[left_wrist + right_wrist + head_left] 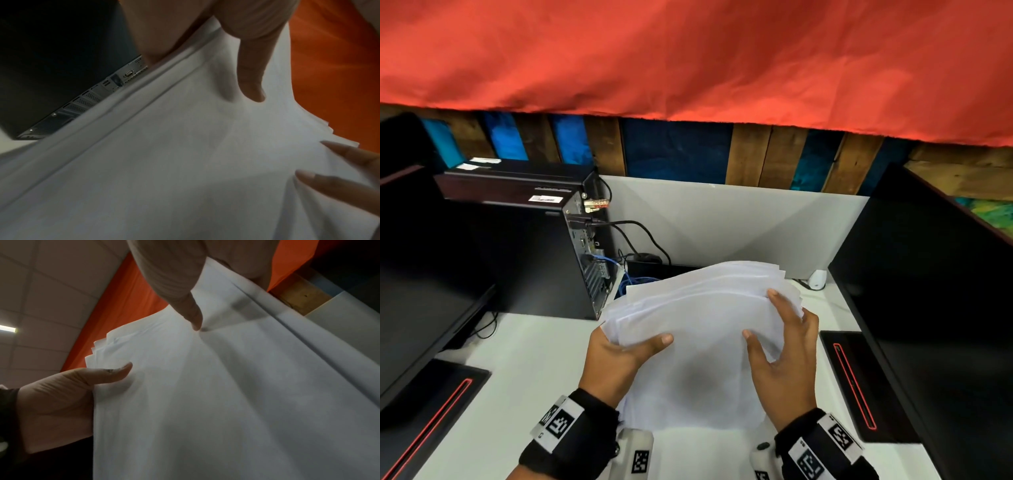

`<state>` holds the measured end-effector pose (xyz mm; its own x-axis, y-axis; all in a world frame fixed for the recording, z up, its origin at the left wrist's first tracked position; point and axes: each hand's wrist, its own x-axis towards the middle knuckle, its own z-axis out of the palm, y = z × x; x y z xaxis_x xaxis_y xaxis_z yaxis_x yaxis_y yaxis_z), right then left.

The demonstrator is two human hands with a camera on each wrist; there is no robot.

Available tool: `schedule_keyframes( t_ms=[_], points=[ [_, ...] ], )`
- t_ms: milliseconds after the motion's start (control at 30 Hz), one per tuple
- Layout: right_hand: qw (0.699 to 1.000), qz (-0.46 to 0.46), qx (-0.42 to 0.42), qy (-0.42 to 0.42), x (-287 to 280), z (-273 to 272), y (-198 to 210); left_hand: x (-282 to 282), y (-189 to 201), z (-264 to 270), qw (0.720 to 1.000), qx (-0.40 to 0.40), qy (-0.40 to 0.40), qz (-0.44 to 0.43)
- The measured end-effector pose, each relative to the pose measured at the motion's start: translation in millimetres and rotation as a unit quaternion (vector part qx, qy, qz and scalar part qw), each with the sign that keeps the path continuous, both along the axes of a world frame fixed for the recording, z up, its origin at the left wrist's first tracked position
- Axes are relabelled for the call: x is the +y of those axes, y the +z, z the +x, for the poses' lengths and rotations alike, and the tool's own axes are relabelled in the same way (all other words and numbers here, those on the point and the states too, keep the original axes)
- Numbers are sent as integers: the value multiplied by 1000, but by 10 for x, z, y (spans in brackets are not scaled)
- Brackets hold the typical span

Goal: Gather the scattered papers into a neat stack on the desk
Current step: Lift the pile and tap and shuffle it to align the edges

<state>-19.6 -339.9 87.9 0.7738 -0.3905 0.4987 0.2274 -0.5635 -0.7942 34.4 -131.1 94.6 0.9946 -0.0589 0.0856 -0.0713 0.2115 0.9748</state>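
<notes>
A sheaf of white papers [702, 315] is held tilted above the white desk [534, 377], its lower edge near the desk top. The sheets' top edges are fanned and uneven. My left hand [633, 346] grips the left edge, thumb on the front face, the other fingers hidden behind. My right hand [777, 325] pinches the right edge with thumb and forefinger in front and the other fingers behind. In the left wrist view the papers [164, 162] fill the frame under my left thumb [251, 78]. The right wrist view shows the papers [205, 402] and the left hand [72, 394].
A black computer tower [534, 246] with cables [633, 270] stands behind and left of the papers. Dark monitors flank the desk at left [421, 291] and right [935, 308], their bases [859, 383] on the desk. A white partition [722, 222] closes the back; red cloth [688, 51] hangs above.
</notes>
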Motion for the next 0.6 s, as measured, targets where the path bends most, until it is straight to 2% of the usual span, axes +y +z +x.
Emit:
schedule_keyframes(
  t_ms=[200,333,600],
  points=[
    [996,-47,-64,-36,-25,-15,25,-25,-26,-96,1000,-17,-17,16],
    [993,-96,-42,-53,-50,-17,48,-17,-14,-100,1000,-13,-20,11],
    [996,-74,-22,-44,-63,-17,74,-44,-151,-64,999,-4,37,4]
  ],
)
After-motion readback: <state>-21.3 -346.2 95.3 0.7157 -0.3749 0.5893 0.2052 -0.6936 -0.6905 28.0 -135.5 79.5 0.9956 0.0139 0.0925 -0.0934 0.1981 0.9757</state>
